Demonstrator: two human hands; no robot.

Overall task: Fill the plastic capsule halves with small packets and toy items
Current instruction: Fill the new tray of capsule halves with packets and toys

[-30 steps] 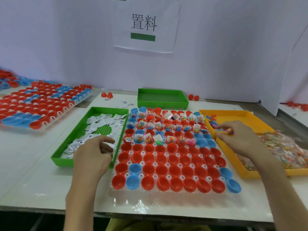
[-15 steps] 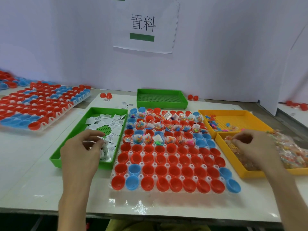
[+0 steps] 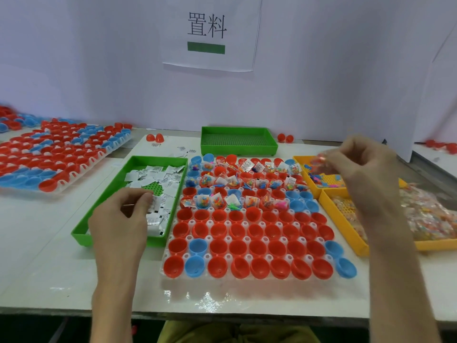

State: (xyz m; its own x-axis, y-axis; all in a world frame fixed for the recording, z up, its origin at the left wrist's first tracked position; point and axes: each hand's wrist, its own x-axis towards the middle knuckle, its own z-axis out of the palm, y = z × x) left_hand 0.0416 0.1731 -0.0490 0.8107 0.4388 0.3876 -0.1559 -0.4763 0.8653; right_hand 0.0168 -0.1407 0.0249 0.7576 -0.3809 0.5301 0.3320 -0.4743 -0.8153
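Left hand (image 3: 121, 216): low over the near end of the green tray (image 3: 103, 206), fingers curled, thumb and forefinger closed on a white packet (image 3: 155, 202).
Right hand (image 3: 366, 169): raised above the yellow trays, fingertips pinching a clear packet of coloured bits (image 3: 320, 160), which is blurred.
White packets (image 3: 158, 175): loose in the green tray, just left of the capsule holder.
Capsule halves (image 3: 252, 231): red with a few blue, open side up, in rows in a clear holder (image 3: 247, 282) on the tabletop (image 3: 49, 256) between the two hands.
Filled rows: the far rows hold packets and small toy pieces (image 3: 217, 200); the four near rows show bare cups.
Far yellow tray (image 3: 300, 161): small coloured toy pieces, partly behind the right hand.
Near yellow tray (image 3: 346, 231): a heap of clear packets (image 3: 425, 214), right of the holder.
Rear green tray (image 3: 237, 147): behind the holder, near the wall.
Second holder (image 3: 61, 154): red and blue halves, far left.
Loose red halves (image 3: 154, 137): on the tabletop, left of the rear tray.
Paper sign (image 3: 210, 33): on the wall, printed characters above a green bar.
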